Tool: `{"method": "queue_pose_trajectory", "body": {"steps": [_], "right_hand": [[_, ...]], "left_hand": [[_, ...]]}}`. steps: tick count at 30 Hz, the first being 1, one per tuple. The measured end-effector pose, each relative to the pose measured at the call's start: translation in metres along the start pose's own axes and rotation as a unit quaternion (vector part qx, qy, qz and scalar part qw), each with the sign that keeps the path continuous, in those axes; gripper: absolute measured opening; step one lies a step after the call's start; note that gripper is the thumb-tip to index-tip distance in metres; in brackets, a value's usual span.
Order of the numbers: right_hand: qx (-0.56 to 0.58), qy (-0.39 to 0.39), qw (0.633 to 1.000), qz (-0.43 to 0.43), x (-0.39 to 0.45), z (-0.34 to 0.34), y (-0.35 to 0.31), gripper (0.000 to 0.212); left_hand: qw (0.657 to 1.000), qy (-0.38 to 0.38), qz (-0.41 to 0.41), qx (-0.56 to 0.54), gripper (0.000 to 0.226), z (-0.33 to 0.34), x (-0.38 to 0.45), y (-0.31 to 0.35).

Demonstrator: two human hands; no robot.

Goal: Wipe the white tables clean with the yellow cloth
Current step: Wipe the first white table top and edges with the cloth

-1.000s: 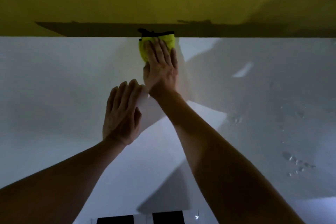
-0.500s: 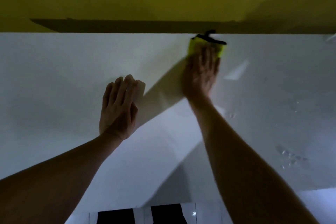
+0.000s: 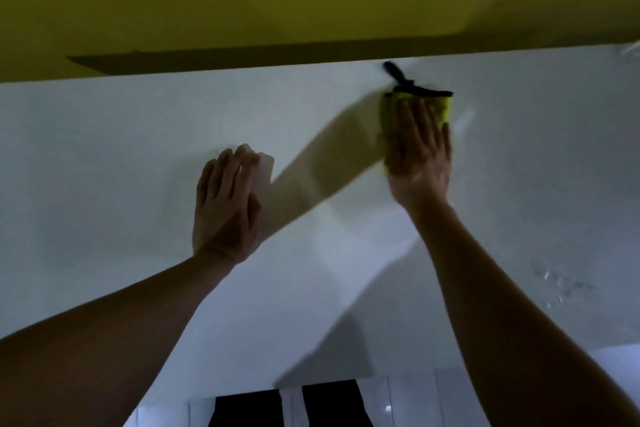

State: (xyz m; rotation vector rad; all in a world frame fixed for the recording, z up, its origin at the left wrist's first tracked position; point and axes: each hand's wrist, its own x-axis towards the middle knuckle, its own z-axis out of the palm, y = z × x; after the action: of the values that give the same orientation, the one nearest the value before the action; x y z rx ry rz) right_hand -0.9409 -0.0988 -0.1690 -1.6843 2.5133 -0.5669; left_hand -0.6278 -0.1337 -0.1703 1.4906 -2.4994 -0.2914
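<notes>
Fingers (image 3: pixel 420 121) of right hand (image 3: pixel 419 156) flat on yellow cloth (image 3: pixel 443 107), black tag pointing far-left; left hand (image 3: pixel 225 204) flat.

yellow cloth (image 3: pixel 445 107) flat near white table's (image 3: pixel 121 149) far edge.

The white table (image 3: pixel 104 156) bears a yellow cloth (image 3: pixel 445 107), water droplets (image 3: pixel 561 288) and both flat hands.

Yellow cloth (image 3: pixel 445 107) farther right along table (image 3: pixel 104 149).
</notes>
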Motion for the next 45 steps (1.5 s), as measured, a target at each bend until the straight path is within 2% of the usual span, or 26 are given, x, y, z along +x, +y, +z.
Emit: {"method": "queue_pose_trajectory", "body": {"steps": [2,5,10,12,14,16,21,25,26,28,30,34,36,38,40,43,45], "right_hand": [[-0.016,0.018,0.999,0.047,0.001,-0.001,0.000,0.053],[-0.017,0.019,0.996,0.091,-0.004,0.008,-0.040,0.056],[0.054,-0.003,0.997,-0.056,-0.059,0.033,-0.144,0.049],[0.067,-0.019,0.993,-0.096,-0.071,0.036,-0.152,0.048],[0.055,-0.042,0.988,-0.135,-0.069,0.031,-0.133,0.049],[0.012,-0.046,0.990,-0.133,-0.066,0.023,-0.104,0.049],[-0.012,-0.003,0.998,0.057,-0.065,-0.007,-0.032,0.054],[-0.042,0.025,0.987,0.152,-0.070,0.000,-0.055,0.055],[-0.036,0.018,0.990,0.135,-0.074,0.004,-0.071,0.057],[-0.018,-0.026,0.999,0.017,-0.089,0.013,-0.105,0.059],[-0.018,-0.075,0.994,-0.083,-0.107,0.019,-0.129,0.056],[-0.015,-0.102,0.986,-0.134,-0.109,0.014,-0.113,0.057],[-0.016,-0.078,0.991,-0.109,-0.104,0.005,-0.086,0.058],[-0.001,-0.027,0.999,-0.031,-0.101,-0.009,-0.048,0.054],[-0.005,-0.023,0.999,0.032,-0.099,-0.025,-0.008,0.052],[-0.018,-0.052,0.998,0.040,-0.094,-0.038,0.024,0.053],[-0.017,-0.026,0.997,0.068,-0.095,-0.034,0.014,0.052]], "left_hand": [[1.000,0.002,0.000,-0.001,0.064,0.000,0.000,0.001],[1.000,0.008,0.003,-0.002,0.064,0.001,-0.001,-0.001],[1.000,0.018,0.020,0.015,0.060,0.008,-0.002,-0.007],[0.999,0.020,0.025,0.022,0.060,0.010,-0.002,-0.009],[0.999,0.024,0.029,0.013,0.060,0.011,-0.002,-0.011],[0.999,0.031,0.030,0.004,0.061,0.011,-0.002,-0.010],[1.000,0.026,0.011,-0.002,0.065,0.008,-0.002,-0.005],[1.000,0.025,0.010,-0.006,0.065,0.008,-0.003,-0.005],[1.000,0.025,0.012,-0.008,0.065,0.007,-0.002,-0.005],[0.999,0.024,0.017,-0.013,0.064,0.007,-0.001,-0.006],[0.999,0.028,0.026,-0.016,0.060,0.008,-0.003,-0.009],[0.999,0.027,0.027,-0.013,0.061,0.008,-0.004,-0.009],[0.999,0.023,0.026,-0.010,0.064,0.007,-0.002,-0.008],[0.999,0.024,0.023,-0.008,0.064,0.007,-0.002,-0.008],[0.999,0.027,0.019,-0.006,0.063,0.008,-0.002,-0.008],[0.999,0.029,0.016,-0.005,0.064,0.009,-0.003,-0.008],[1.000,0.025,0.014,-0.008,0.064,0.008,-0.004,-0.007]]}}
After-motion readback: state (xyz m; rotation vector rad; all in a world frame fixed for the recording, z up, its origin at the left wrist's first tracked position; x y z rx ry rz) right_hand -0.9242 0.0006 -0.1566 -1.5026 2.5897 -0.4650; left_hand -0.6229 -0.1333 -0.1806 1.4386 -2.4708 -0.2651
